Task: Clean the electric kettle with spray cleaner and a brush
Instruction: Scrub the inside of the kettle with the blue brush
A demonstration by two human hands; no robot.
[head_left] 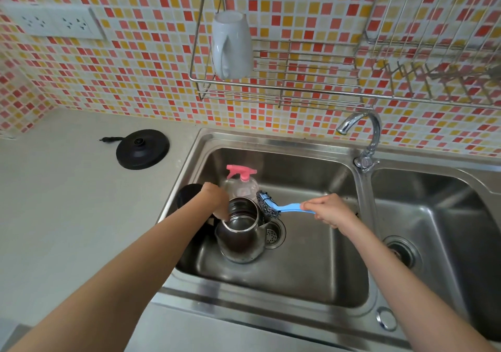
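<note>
Our left hand [217, 198] grips the rim of the silver electric kettle [241, 240], upright in the steel sink [311, 275]. Our right hand [329, 210] clasps the blue-handled wire brush [282, 207], lying crosswise, head pointing left.

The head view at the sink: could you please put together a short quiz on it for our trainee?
1. True or false: the kettle is sitting on its black base.
2. What does the right hand grip? A) a sponge B) the brush C) a cloth
3. Fill in: the spray bottle stands in the ___ basin of the sink.
Key: 1 false, the kettle is in the sink and the base is on the counter; 2 B; 3 left.
</note>
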